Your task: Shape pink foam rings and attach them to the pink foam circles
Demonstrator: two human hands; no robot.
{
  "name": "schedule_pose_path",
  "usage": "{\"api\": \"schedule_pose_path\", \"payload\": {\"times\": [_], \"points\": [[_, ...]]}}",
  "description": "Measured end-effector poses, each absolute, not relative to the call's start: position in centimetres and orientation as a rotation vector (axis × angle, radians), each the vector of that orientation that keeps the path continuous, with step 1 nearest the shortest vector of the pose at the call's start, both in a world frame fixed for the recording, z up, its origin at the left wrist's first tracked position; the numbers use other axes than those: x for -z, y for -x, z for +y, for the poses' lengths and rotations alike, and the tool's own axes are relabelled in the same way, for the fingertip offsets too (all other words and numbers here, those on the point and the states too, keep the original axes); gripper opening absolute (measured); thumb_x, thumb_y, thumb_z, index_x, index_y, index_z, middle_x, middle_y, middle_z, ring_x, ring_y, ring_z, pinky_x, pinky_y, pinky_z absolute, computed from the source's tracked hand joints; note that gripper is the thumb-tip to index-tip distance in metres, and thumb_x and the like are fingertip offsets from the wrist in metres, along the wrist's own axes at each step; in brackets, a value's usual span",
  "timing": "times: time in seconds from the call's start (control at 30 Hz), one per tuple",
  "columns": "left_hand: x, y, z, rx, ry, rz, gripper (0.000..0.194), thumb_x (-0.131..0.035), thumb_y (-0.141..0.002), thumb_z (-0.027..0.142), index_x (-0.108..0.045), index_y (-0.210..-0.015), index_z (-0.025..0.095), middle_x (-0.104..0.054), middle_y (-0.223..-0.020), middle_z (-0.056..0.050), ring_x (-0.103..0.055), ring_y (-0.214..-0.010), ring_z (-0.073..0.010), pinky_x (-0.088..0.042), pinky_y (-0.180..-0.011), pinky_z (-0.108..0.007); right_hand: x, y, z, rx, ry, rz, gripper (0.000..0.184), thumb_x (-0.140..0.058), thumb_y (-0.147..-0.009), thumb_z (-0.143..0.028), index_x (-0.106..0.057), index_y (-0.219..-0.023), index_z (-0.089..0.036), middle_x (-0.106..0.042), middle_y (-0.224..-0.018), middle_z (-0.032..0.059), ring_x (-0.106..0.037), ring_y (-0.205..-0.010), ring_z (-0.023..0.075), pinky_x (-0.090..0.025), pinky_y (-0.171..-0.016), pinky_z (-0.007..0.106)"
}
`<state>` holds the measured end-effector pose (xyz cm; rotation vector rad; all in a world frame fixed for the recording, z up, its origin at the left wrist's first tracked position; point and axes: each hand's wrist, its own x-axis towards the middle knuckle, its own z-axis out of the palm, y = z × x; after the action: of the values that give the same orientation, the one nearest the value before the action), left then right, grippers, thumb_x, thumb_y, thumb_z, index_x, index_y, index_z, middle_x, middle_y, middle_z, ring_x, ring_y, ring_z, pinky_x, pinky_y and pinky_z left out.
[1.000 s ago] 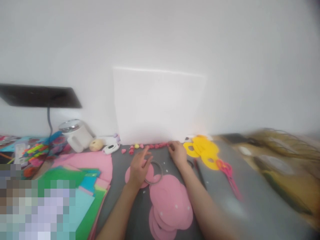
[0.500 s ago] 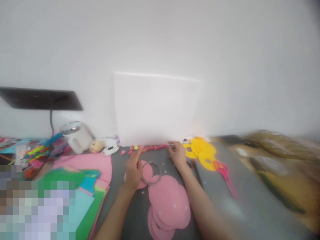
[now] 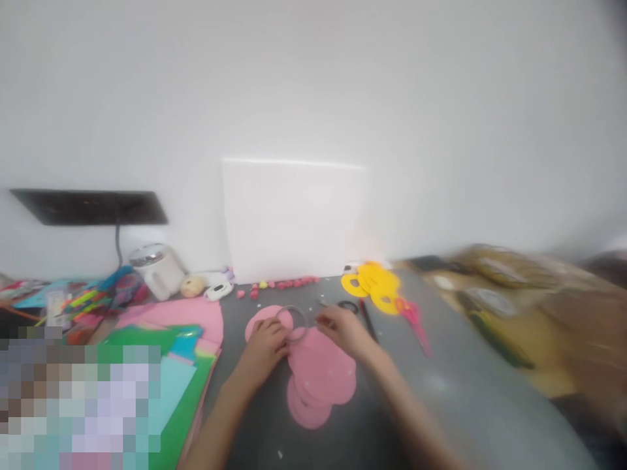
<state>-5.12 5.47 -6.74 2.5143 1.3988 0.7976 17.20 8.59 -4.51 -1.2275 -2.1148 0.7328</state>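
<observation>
My left hand (image 3: 268, 341) rests with loosely spread fingers on a pink paper circle (image 3: 262, 318), its fingertips at the edge of a thin grey ring (image 3: 300, 336). Just right of the ring, my right hand (image 3: 340, 328) is closed in a pinch. A small greyish tip shows by its fingers, too blurred to name. Overlapping pink paper circles (image 3: 326, 375) lie between my forearms, with tiny white bits on top. Behind the hands runs a row of small reddish-pink pieces (image 3: 296, 282), with a yellow piece (image 3: 263, 284) near its left end.
A white board (image 3: 294, 222) leans on the wall. Yellow paper rings (image 3: 375, 281), pink scissors (image 3: 414, 323), black-handled scissors (image 3: 349, 306) and a dark red pen (image 3: 368, 320) lie right. Green sheets (image 3: 142, 346), a white mug (image 3: 159, 271) and a white device (image 3: 219, 290) are left.
Both hands have drawn back from the row of reddish pieces towards me. The left has come down beside the ring; the right has moved to the ring's right side. The camera view has shifted.
</observation>
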Motion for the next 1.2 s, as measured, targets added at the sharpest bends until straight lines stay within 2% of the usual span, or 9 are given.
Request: {"api": "schedule_pose_path", "payload": {"times": [0.13,0.3,0.4,0.5,0.6,0.7,0.77,1.03,1.2], "points": [[7.2,4.9,4.8,-0.813,-2.509,1.418,0.017,-0.053,-0.08,0.009,-0.065,-0.078,0.021,-0.069,-0.089,-0.005,-0.058,-0.096,-0.0213,-0.043,-0.082,-0.037,6.1,-17.6,4.5,-0.722,1.276,-2.031,0.019,-0.054,-0.075,-0.016,-0.065,-0.09,-0.02,-0.061,-0.089,0.0071,-0.061,-0.069,0.0158,-0.05,-0.062,0.027],[7.3,4.8,4.6,-0.906,-2.448,1.532,0.02,-0.043,-0.085,0.011,-0.061,-0.079,0.018,-0.065,-0.086,-0.007,-0.057,-0.091,-0.0231,-0.043,-0.08,-0.039,8.6,-16.0,2.1,-0.519,1.446,-2.087,0.039,-0.061,-0.069,-0.013,-0.059,-0.107,-0.018,-0.056,-0.111,0.0133,-0.06,-0.092,0.0231,-0.049,-0.081,0.036],[7.0,5.1,4.5,-0.965,-2.388,1.612,0.023,-0.039,-0.086,0.013,-0.06,-0.077,0.017,-0.064,-0.083,-0.009,-0.057,-0.086,-0.0233,-0.043,-0.079,-0.039,9.4,-15.3,2.0,-0.396,1.503,-2.08,0.035,-0.061,-0.069,-0.011,-0.06,-0.103,-0.019,-0.055,-0.109,0.0134,-0.058,-0.093,0.0237,-0.048,-0.081,0.036],[6.7,5.2,4.0,-0.981,-2.335,1.653,0.019,-0.045,-0.082,0.011,-0.061,-0.074,0.018,-0.066,-0.083,-0.008,-0.059,-0.088,-0.0239,-0.043,-0.079,-0.039,9.7,-15.2,2.1,-0.391,1.488,-2.032,0.025,-0.059,-0.069,-0.01,-0.062,-0.092,-0.019,-0.055,-0.105,0.0108,-0.058,-0.088,0.0213,-0.048,-0.079,0.034],[6.7,4.4,2.7,-1.024,-2.231,1.743,0.015,-0.049,-0.081,0.014,-0.063,-0.078,0.019,-0.068,-0.091,-0.01,-0.059,-0.094,-0.0259,-0.042,-0.079,-0.04,9.7,-15.7,2.0,-0.509,1.472,-1.945,0.018,-0.053,-0.071,-0.011,-0.061,-0.086,-0.018,-0.055,-0.096,0.0077,-0.058,-0.074,0.0165,-0.049,-0.071,0.031],[6.9,3.2,1.3,-1.055,-2.048,1.841,0.021,-0.044,-0.086,0.022,-0.063,-0.081,0.018,-0.069,-0.074,-0.008,-0.064,-0.068,-0.0222,-0.045,-0.063,-0.033,9.8,-16.1,1.9,-0.597,1.496,-1.844,0.026,-0.05,-0.071,-0.011,-0.058,-0.096,-0.016,-0.054,-0.086,0.0052,-0.056,-0.063,0.014,-0.049,-0.064,0.029],[7.1,2.4,0.7,-1.053,-1.893,1.84,0.018,-0.048,-0.084,0.025,-0.064,-0.085,0.017,-0.07,-0.069,-0.006,-0.064,-0.06,-0.0206,-0.044,-0.056,-0.029,9.8,-16.2,1.9,-0.606,1.528,-1.811,0.036,-0.052,-0.069,-0.011,-0.055,-0.105,-0.015,-0.054,-0.085,0.0052,-0.056,-0.064,0.0146,-0.049,-0.064,0.029],[8.1,1.6,1.0,-1.12,-1.553,1.751,0.02,-0.061,-0.067,0.023,-0.063,-0.086,0.017,-0.067,-0.059,-0.001,-0.065,-0.057,-0.0195,-0.047,-0.054,-0.027,9.5,-15.9,2.3,-0.63,1.632,-1.832,0.048,-0.057,-0.063,-0.009,-0.055,-0.11,-0.016,-0.054,-0.092,0.0062,-0.058,-0.067,0.0144,-0.048,-0.064,0.026],[8.2,1.1,1.0,-1.2,-1.401,1.638,0.013,-0.063,-0.06,0.026,-0.066,-0.068,0.016,-0.068,-0.061,-0.004,-0.063,-0.06,-0.0201,-0.048,-0.057,-0.028,9.5,-16.1,2.3,-0.654,1.607,-1.808,0.045,-0.057,-0.063,-0.01,-0.057,-0.107,-0.017,-0.055,-0.089,0.0042,-0.055,-0.061,0.0114,-0.048,-0.061,0.024]]}}
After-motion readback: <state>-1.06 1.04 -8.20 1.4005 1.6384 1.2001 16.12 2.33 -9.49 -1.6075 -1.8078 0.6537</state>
